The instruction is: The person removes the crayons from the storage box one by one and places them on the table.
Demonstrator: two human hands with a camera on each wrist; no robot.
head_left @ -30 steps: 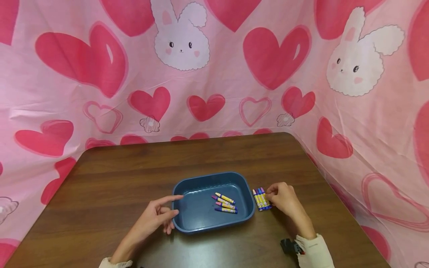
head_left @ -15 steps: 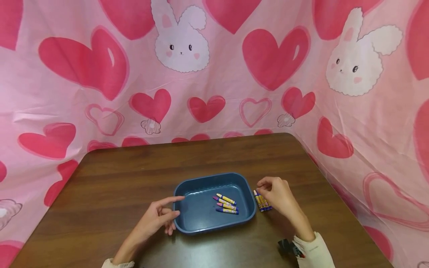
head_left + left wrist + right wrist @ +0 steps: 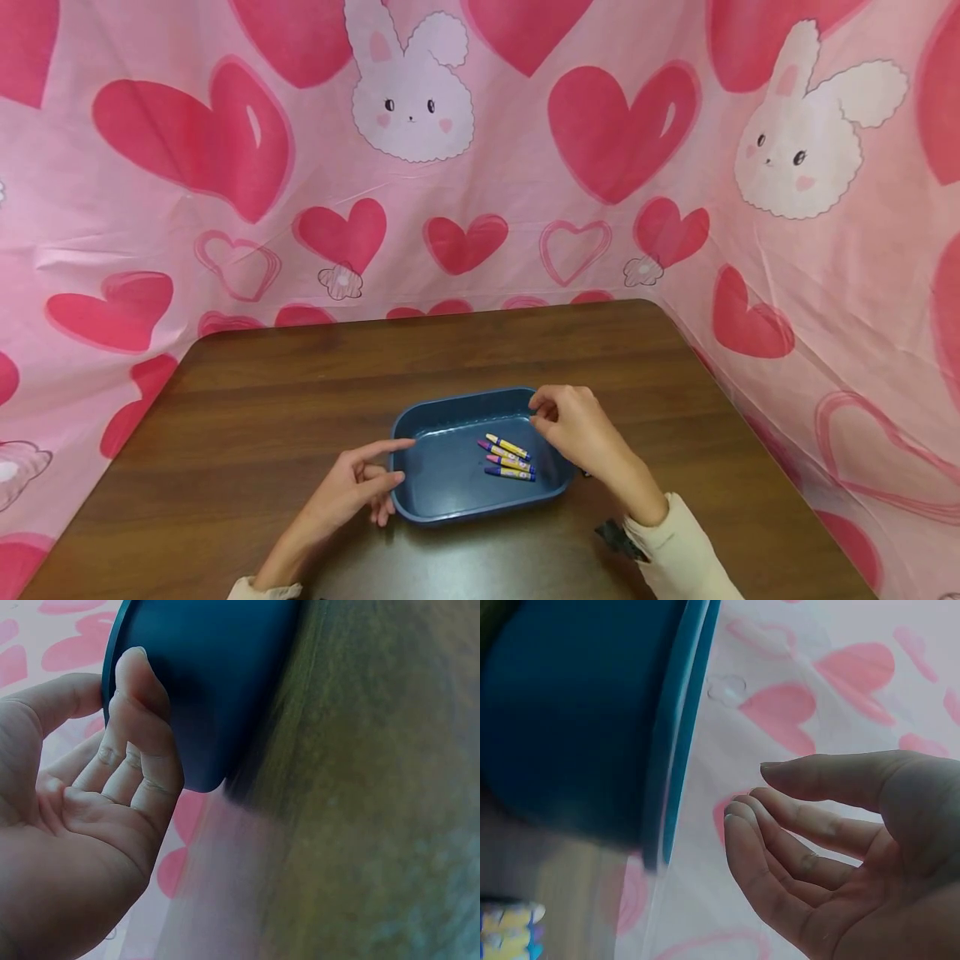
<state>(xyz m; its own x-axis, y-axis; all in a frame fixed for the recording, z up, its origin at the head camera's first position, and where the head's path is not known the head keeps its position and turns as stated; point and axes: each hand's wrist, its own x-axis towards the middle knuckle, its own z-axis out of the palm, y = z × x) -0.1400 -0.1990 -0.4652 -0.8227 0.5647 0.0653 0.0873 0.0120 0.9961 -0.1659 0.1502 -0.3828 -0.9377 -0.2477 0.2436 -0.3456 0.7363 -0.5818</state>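
Note:
A dark blue rectangular tray [image 3: 450, 492] lies on the table. Inside it, toward its right side, are several crayons [image 3: 510, 473] with yellow wrappers. My left hand [image 3: 348, 492] holds the tray's left end, thumb and index finger over the rim and other fingers bent against the outer wall. Above the tray's right end is my right hand [image 3: 581, 429], thumb and fingers loosely bent and apart. The right wrist view shows nothing between the thumb [image 3: 825, 778] and fingertips. More crayons [image 3: 510, 930] lie side by side just outside the tray, mostly hidden by the right hand in the head view.
The brown wooden table [image 3: 300, 375] runs back to a pink cloth [image 3: 495, 183] printed with hearts and rabbits, which also hangs along the sides. A small black device [image 3: 621, 540] sits at my right wrist, by the cream sleeve [image 3: 678, 550].
My right hand has left the row of crayons beside the tray and moved left over the tray's right end. The left hand and the crayons in the tray stay in place.

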